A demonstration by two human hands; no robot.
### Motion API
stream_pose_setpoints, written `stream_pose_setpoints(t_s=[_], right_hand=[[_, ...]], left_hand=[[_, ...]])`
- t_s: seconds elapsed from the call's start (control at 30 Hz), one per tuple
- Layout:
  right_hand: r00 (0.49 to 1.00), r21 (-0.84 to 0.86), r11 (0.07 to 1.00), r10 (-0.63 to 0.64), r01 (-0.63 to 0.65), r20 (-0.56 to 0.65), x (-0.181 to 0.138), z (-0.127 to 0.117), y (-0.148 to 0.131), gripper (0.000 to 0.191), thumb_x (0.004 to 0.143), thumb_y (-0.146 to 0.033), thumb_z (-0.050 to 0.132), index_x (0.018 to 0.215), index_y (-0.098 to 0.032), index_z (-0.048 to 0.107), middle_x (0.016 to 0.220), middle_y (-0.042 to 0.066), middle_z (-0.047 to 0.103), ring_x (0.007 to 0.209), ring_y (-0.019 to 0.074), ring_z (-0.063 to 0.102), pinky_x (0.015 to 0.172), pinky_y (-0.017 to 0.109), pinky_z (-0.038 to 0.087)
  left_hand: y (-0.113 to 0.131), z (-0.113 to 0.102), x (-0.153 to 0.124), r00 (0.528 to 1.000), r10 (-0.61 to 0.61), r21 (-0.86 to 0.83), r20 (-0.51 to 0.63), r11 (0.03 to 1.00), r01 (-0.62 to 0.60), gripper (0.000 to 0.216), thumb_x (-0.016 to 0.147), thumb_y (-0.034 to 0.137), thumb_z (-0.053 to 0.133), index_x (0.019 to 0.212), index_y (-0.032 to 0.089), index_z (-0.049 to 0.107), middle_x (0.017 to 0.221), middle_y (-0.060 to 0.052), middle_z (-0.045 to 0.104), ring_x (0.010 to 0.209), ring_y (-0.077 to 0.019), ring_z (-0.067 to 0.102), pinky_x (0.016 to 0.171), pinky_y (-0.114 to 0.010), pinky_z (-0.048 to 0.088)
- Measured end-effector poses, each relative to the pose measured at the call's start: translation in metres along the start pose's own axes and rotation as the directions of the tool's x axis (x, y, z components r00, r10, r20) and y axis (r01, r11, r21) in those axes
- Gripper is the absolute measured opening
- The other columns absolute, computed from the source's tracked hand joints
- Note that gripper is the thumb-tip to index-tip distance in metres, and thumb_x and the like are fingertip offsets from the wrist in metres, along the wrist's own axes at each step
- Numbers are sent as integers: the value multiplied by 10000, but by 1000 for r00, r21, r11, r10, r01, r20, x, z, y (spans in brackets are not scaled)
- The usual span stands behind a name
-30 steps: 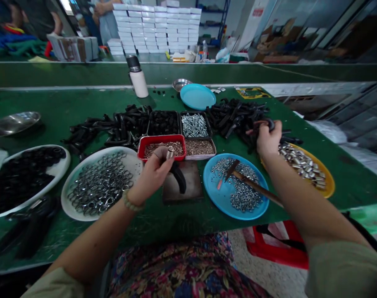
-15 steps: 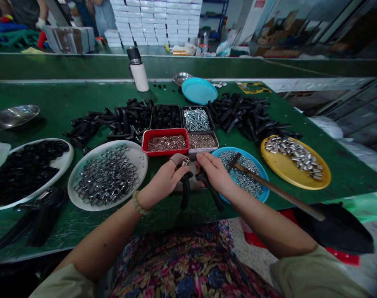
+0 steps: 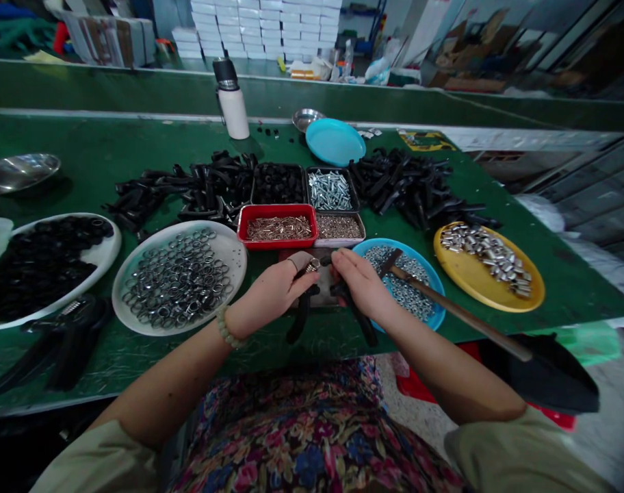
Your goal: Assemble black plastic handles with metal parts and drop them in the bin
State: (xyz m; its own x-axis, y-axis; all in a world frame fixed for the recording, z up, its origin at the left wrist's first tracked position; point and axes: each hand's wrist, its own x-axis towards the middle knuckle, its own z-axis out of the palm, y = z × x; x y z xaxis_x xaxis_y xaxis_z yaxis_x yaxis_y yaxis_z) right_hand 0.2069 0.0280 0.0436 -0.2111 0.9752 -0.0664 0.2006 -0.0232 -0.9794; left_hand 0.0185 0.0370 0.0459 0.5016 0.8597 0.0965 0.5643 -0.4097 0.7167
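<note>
My left hand (image 3: 274, 286) is closed around the top of a black hand-grip handle (image 3: 298, 320), with a small metal coil spring (image 3: 313, 266) at the fingertips. In my right hand (image 3: 360, 282) is a second black handle (image 3: 362, 320), pinched near its upper end. Both handles hang downward and splay apart towards me. Whether they are joined at the spring is hidden by my fingers. Below the hands lies a greyish plate (image 3: 323, 296). A hammer (image 3: 445, 308) rests across the blue plate of small metal nuts (image 3: 419, 279), just right of my right hand.
Ahead stand a red tray (image 3: 278, 244) of copper-coloured pins and a tray of silver screws (image 3: 330, 190). Piles of black handles (image 3: 404, 185) flank them. A white plate of metal rings (image 3: 178, 281), a yellow plate (image 3: 460, 281) and a spring-fitted hand grip (image 3: 70, 335) lie around.
My view has tipped down a little, so the table sits higher. The two handles are spread slightly wider at their lower ends. Both hands keep their holds.
</note>
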Motion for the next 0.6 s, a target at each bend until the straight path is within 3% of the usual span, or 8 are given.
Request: stream_pose_setpoints(t_s=[0.23,0.4,0.5,0.6], right_hand=[[996,-175,984,-4,19,84,1,5,-11,396,918,-549,423,697,-221,424,565,-57,406,453,94,430,395,221,330],[998,-101,994,-35,30,-55,-1,23,-2,396,932,-545,390,702,-223,406,583,-55,400,482,95,423,421,215,336],[990,-43,998,-58,53,-131,-3,31,13,409,925,-576,385,716,-225,405,622,-49,406,525,101,428,458,220,351],[999,21,999,-31,30,35,12,22,26,491,901,-670,305,765,-222,452,662,-33,471,566,120,471,515,242,402]], left_hand=[[1,5,0,997,-17,91,74,996,11,270,949,417,395,944,187,536,787,-38,607,697,-181,583,654,-280,415],[-1,22,0,999,-43,29,-23,999,43,238,957,372,373,946,184,517,823,-48,609,732,-184,584,683,-285,426],[-4,23,-1,997,-79,75,-17,994,80,248,952,388,383,936,185,524,787,-43,595,720,-193,586,681,-297,433],[-11,7,-5,997,-76,44,33,996,75,229,927,395,455,984,190,538,813,-39,607,733,-188,595,705,-300,459]])
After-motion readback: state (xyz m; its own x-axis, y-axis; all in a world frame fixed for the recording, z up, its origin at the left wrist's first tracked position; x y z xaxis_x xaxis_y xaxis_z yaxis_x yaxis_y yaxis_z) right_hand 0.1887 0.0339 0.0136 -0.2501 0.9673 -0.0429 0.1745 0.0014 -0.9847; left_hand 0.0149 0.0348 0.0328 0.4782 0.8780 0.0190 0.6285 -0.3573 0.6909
